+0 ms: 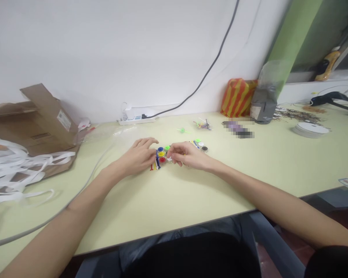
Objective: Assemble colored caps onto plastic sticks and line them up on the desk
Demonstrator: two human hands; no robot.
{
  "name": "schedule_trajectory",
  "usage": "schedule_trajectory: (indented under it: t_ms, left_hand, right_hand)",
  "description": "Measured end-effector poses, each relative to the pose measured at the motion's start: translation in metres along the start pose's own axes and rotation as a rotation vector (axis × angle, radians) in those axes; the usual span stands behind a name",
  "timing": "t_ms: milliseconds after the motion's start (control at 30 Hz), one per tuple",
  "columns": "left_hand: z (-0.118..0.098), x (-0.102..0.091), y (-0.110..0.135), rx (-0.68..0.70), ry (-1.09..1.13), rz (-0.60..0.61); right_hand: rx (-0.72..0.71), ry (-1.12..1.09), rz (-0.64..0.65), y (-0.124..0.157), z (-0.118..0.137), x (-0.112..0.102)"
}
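Observation:
Several small round plastic pieces in bright colours, among them a red one [162, 160], a blue one [160, 149] and a black one [204, 148], sit in a close group on the table. Red, yellow, white and blue strips [155, 166] lie at the group's left end. My left hand [139, 156] rests against that end, fingers stretched and spread. Over the middle of the group is my right hand [188, 155], its thumb and fingertips drawn together near a white piece. Whether they grip it is hard to make out. This hand hides part of the group.
A cardboard box [50, 123] and white ribbon [5, 173] stand at left. Behind are a power strip [136, 120] and small coloured bits [203, 124]. A striped bag [238, 98], a grey pouch [263, 104] and a white roll [311, 129] are at right. A grey cable [75, 199] passes the left arm.

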State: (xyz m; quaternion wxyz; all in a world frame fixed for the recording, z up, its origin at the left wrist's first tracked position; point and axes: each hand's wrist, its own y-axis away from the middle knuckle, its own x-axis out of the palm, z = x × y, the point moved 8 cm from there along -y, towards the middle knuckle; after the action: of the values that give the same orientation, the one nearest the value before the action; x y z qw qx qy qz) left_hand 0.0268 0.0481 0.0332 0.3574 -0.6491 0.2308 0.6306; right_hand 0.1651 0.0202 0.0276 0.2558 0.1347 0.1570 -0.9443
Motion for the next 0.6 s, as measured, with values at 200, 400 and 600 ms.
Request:
schedule_trajectory:
  t_ms: [200, 400, 600]
  left_hand:
    - [0.005, -0.004, 0.002, -0.009, -0.001, -0.026]
    - [0.008, -0.016, 0.002, -0.015, -0.076, -0.133]
    - [0.019, -0.024, 0.007, -0.066, -0.058, -0.211]
  right_hand:
    - [0.011, -0.032, -0.038, 0.001, 0.001, -0.003]
    - [-0.103, 0.14, -0.399, 0.002, 0.002, -0.05]
    - [-0.181, 0.391, -0.588, 0.008, 0.003, -0.083]
